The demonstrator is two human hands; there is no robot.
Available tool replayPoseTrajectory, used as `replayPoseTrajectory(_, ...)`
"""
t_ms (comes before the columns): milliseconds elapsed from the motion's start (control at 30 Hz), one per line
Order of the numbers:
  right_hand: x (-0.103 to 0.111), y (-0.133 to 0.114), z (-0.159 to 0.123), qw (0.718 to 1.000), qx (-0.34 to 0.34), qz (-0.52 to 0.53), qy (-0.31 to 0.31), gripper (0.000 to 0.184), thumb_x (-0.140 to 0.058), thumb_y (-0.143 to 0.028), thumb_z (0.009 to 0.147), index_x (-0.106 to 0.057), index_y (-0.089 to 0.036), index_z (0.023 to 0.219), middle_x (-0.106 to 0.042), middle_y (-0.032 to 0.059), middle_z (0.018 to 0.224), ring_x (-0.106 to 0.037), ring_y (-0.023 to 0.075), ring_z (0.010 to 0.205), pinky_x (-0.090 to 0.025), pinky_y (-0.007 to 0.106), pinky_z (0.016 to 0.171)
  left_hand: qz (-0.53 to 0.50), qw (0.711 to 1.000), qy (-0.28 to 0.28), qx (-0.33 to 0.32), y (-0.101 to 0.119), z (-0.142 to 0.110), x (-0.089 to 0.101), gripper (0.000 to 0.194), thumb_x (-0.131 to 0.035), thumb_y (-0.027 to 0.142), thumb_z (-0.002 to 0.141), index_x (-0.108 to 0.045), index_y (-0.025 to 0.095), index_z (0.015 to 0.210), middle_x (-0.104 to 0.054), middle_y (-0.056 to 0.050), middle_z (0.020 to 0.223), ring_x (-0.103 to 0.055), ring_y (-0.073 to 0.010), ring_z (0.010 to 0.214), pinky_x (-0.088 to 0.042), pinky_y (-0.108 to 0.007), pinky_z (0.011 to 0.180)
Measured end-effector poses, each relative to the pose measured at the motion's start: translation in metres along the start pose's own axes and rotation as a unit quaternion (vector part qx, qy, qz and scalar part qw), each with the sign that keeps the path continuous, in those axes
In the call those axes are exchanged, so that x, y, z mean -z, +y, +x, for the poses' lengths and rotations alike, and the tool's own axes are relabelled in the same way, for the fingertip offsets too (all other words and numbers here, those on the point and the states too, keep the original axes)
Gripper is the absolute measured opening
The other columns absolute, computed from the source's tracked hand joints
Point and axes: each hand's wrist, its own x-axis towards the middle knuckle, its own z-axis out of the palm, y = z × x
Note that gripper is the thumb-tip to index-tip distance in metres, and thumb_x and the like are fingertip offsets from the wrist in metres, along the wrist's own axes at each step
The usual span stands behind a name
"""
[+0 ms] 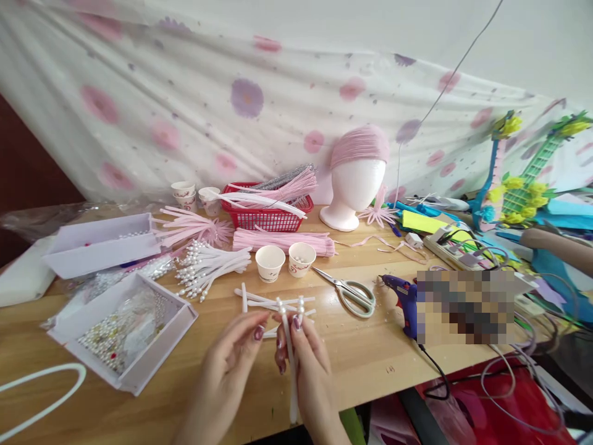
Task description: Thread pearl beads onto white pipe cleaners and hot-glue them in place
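Note:
My right hand (311, 361) is closed on a white pipe cleaner (293, 377) that hangs down past the palm, with white pearl beads (280, 306) at its upper end. A second beaded tip (301, 304) rises beside the right thumb. Close by on the left, my left hand (236, 352) has thumb and forefinger pinched together; what lies between them is too small to tell. Behind the hands, several loose white pipe cleaners (259, 299) lie crossed on the wooden table (222, 303). Two paper cups stand beyond: the left cup (270, 264) and the right cup (302, 259), which holds pearls.
Scissors (356, 298) and a blue glue gun (406, 303) lie on the right, near a power strip (456, 247). Left are a bead box (180, 315) and a pearl-tipped bundle (204, 266). Behind stand a red basket (264, 217) and a white foam head (354, 185).

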Motion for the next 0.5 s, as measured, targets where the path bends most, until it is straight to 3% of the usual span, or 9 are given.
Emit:
replayPoseTrajectory(67,0.000,0.009,-0.009,0.997,0.001,-0.068,0.034,0.045,-0.069,-0.067,0.086,-0.077,-0.025,0.099,-0.065,0.0023,0.073,-0.056,0.0177,0.063,-0.051,0.027,0.059,-0.063,0.995,-0.054,0.060,0.002,-0.005,-0.012,0.037,-0.066,0.054,0.087,-0.080,0.025,0.104,-0.078,-0.013,0.117,-0.073,-0.0307,0.108,-0.060,-0.038,0.091)
replayPoseTrajectory(100,0.001,0.011,-0.013,0.992,0.015,-0.107,0.064,0.046,-0.068,-0.068,0.086,-0.077,-0.028,0.107,-0.072,0.0053,0.089,-0.064,0.0214,0.075,-0.055,0.030,0.069,-0.087,0.990,-0.064,0.089,0.001,-0.007,-0.016,0.040,-0.068,0.057,0.086,-0.080,0.025,0.106,-0.078,-0.013,0.118,-0.073,-0.0317,0.107,-0.062,-0.038,0.089)
replayPoseTrajectory(167,0.004,0.012,-0.017,0.978,0.077,-0.179,0.076,0.045,-0.064,-0.067,0.089,-0.076,-0.032,0.115,-0.075,0.0071,0.110,-0.067,0.0273,0.099,-0.054,0.034,0.088,-0.125,0.981,-0.058,0.135,-0.002,-0.010,-0.020,0.045,-0.070,0.060,0.082,-0.079,0.024,0.109,-0.077,-0.014,0.121,-0.074,-0.0328,0.107,-0.064,-0.038,0.085)
replayPoseTrajectory(233,0.008,0.006,-0.013,0.959,0.134,-0.248,-0.008,0.036,-0.056,-0.056,0.098,-0.076,-0.032,0.117,-0.076,0.0069,0.103,-0.068,0.0281,0.098,-0.052,0.036,0.089,-0.145,0.977,-0.046,0.150,-0.005,-0.009,-0.020,0.045,-0.072,0.060,0.080,-0.080,0.025,0.108,-0.076,-0.013,0.125,-0.071,-0.0332,0.114,-0.063,-0.038,0.090)
replayPoseTrajectory(333,0.015,-0.003,-0.001,0.911,0.157,-0.346,-0.158,0.031,-0.045,-0.032,0.104,-0.073,-0.028,0.117,-0.075,0.0060,0.090,-0.067,0.0248,0.080,-0.050,0.032,0.074,-0.136,0.981,-0.055,0.124,-0.004,-0.006,-0.019,0.036,-0.075,0.057,0.079,-0.083,0.026,0.095,-0.076,-0.011,0.127,-0.066,-0.0334,0.125,-0.055,-0.040,0.105)
replayPoseTrajectory(400,0.020,-0.007,0.005,0.886,0.164,-0.393,-0.182,0.031,-0.044,-0.026,0.102,-0.073,-0.026,0.114,-0.076,0.0078,0.095,-0.067,0.0240,0.078,-0.048,0.032,0.071,-0.140,0.980,-0.048,0.132,-0.002,-0.005,-0.020,0.034,-0.078,0.058,0.076,-0.083,0.026,0.089,-0.077,-0.010,0.123,-0.066,-0.0336,0.123,-0.053,-0.040,0.108)
replayPoseTrajectory(500,0.035,-0.018,0.007,0.868,0.169,-0.429,-0.184,0.023,-0.055,-0.032,0.097,-0.074,-0.025,0.110,-0.076,0.0094,0.103,-0.068,0.0266,0.086,-0.049,0.034,0.077,-0.187,0.959,0.023,0.210,0.003,-0.006,-0.024,0.044,-0.080,0.066,0.068,-0.082,0.027,0.088,-0.082,-0.008,0.107,-0.073,-0.0325,0.108,-0.060,-0.039,0.094)
